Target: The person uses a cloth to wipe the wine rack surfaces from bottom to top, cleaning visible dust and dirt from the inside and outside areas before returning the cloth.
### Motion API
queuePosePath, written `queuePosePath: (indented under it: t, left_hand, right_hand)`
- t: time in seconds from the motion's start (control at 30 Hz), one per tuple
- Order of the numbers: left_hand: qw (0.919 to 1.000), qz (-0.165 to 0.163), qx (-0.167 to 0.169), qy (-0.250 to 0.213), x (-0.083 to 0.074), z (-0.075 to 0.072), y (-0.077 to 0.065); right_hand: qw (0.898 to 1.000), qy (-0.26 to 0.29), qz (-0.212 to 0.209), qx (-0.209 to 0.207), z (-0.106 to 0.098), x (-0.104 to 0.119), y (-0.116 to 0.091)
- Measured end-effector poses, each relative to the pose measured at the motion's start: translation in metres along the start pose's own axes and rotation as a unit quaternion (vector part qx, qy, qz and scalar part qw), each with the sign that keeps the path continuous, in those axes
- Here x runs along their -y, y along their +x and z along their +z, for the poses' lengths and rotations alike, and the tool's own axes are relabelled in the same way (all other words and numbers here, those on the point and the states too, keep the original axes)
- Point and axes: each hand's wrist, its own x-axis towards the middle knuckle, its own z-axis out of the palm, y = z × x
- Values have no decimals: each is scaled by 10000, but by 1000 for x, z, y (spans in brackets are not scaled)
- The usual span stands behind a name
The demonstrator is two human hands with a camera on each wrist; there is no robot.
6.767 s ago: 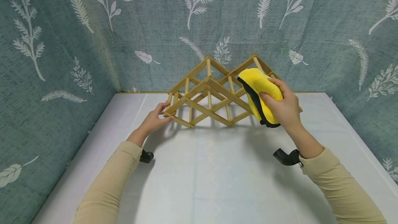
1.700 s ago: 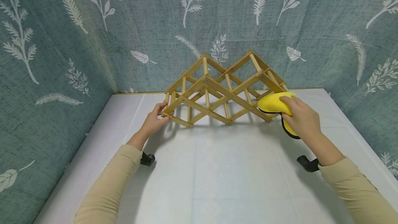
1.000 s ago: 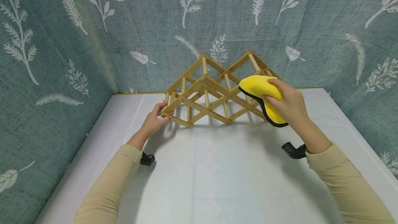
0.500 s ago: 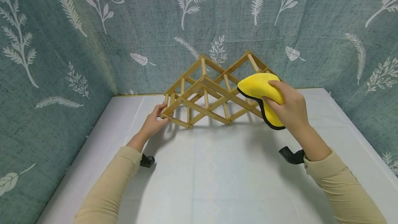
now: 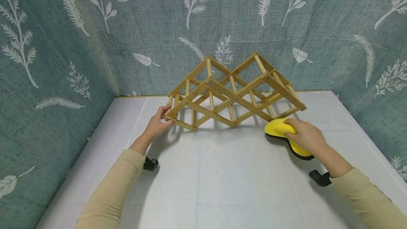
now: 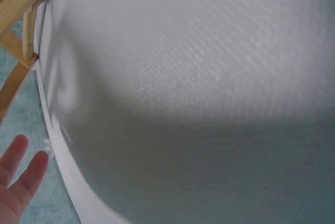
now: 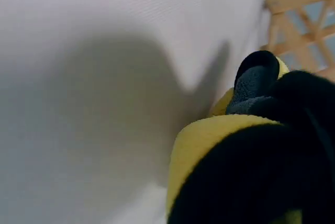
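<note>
A wooden folding wine rack [image 5: 236,98] of crossed slats and round dowels stands at the back of the white table. My left hand [image 5: 155,125] grips its left end, thumb at the lower front slat and fingers by the end dowels; the left wrist view shows two fingers [image 6: 30,179] and a corner of the rack [image 6: 21,7]. My right hand [image 5: 306,137] pinches a folded yellow cloth [image 5: 279,127] with black edging, just below the rack's right front foot. The right wrist view shows the cloth [image 7: 209,135] large, its dark side hiding the hand.
The white cloth-covered table [image 5: 203,179] stretches in front of the rack. Behind it hangs a teal leaf-patterned curtain [image 5: 159,17], also along both sides. A black wrist mount [image 5: 319,178] sticks out from the right sleeve, another black mount [image 5: 150,164] from the left.
The right hand has lifted the cloth from the rack's right end up to its front slats, then brought it down and right to below the right foot. My left hand stays put.
</note>
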Motion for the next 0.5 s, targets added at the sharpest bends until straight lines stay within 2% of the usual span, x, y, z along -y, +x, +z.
queuePosePath:
  t: [0.1,0.17,0.33,0.5]
  left_hand:
    - [10000,-8,4,-10,1,0,1]
    - [10000,-17,-9,-21,1,0,1]
    - [10000,-32,-7,-74,1,1,1]
    - [10000,-24,-13,-76,0,0,0]
  right_hand:
    - [9999,-113,16,114,8,-10,5]
    - [9999,-114,-47,12,13,-13,9]
    - [9981,-22,-249,-568,20,-6,16]
    - [9934,237,-370,-1060,20,14,21]
